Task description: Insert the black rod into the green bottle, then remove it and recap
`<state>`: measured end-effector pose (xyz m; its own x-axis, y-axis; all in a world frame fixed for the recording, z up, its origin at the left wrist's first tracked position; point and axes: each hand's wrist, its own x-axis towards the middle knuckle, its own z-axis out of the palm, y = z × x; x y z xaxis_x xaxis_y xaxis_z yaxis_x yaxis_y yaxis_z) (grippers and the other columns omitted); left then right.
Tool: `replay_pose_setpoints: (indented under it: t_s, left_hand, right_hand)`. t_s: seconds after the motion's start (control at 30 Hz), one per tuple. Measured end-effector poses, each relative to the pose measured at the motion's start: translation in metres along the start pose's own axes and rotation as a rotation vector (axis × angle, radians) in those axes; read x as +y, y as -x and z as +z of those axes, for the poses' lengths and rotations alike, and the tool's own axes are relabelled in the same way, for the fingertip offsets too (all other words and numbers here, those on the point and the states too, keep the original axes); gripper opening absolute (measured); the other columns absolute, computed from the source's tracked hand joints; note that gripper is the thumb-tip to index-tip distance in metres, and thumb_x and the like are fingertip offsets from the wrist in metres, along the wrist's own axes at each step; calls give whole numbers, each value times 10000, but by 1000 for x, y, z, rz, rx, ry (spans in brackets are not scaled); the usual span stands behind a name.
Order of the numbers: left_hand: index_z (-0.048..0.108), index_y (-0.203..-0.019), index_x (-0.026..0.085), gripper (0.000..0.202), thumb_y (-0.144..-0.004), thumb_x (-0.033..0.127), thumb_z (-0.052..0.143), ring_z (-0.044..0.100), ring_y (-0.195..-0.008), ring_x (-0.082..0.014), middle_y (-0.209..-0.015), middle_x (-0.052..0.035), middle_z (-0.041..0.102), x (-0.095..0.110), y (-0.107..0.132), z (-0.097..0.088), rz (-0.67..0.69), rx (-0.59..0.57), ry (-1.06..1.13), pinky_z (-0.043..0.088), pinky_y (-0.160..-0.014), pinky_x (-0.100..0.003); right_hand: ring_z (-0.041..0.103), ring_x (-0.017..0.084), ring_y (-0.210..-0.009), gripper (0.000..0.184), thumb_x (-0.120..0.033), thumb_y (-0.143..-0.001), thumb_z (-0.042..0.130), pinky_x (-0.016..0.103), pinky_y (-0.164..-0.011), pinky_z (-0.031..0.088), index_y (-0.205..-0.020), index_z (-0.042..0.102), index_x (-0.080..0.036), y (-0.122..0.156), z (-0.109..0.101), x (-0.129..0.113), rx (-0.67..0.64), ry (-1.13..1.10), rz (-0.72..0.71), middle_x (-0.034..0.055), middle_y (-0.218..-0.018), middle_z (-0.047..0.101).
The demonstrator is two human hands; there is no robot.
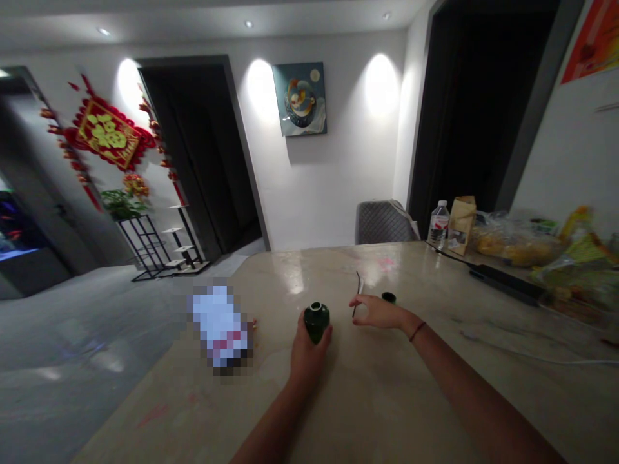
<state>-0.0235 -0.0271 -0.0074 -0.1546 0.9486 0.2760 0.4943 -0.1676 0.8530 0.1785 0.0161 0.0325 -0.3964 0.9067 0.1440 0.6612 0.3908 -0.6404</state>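
My left hand [309, 353] is wrapped round a small dark green glazed vase [316, 324], which stands upright with its pale-rimmed round mouth facing up. To its right, my right hand [377, 312] reaches over the table with thumb and forefinger apart. A thin dark stick [358, 281] runs behind the fingertips and shows in the gap between them; whether they touch it I cannot tell. Just beyond the right wrist sits a small dark green cup-like piece [388, 298], partly hidden by the hand.
A blurred-out bright rectangle [220, 325] lies on the table [387, 399] at left. At the right back are a water bottle [439, 225], a paper bag [461, 224], plastic bags [517, 241] and a long black device [505, 283] with a cord. A grey chair [384, 222] stands behind.
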Motion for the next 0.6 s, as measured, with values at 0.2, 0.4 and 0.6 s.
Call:
replay_pose_setpoints:
  t_s: [0.2, 0.4, 0.6]
  left_hand:
    - [478, -1195, 159, 538, -845, 485, 232, 393, -1219, -184, -1272, -74, 487, -7, -7, 1, -53, -16, 241, 296, -1021, -334]
    - [557, -1103, 136, 524, -849, 439, 212, 514, -1098, -197, -1148, -80, 586, -6, -9, 0, -87, -28, 318, 379, -953, -346]
    - [556, -1093, 139, 520, -839, 442, 219, 546, -1051, -191, -1102, -79, 610, -9, -8, 0, -61, -57, 252, 403, -924, -335]
  right_hand:
    - [508, 230, -1068, 683, -300, -566, 709, 372, -927, 371, -1180, 456, -139, 1, 9, -12, -56, -123, -25, 143, -1156, 536]
    - [460, 225, -1132, 829, -254, -530, 734, 360, -930, 378, -1255, 344, -156, -5, 37, -27, -61, -398, -101, 143, -1223, 482]
    - [572, 213, -960, 656, -189, -517, 724, 352, -840, 449, -1116, 457, -176, -9, 59, -24, -64, -593, -111, 77, -1085, 584]
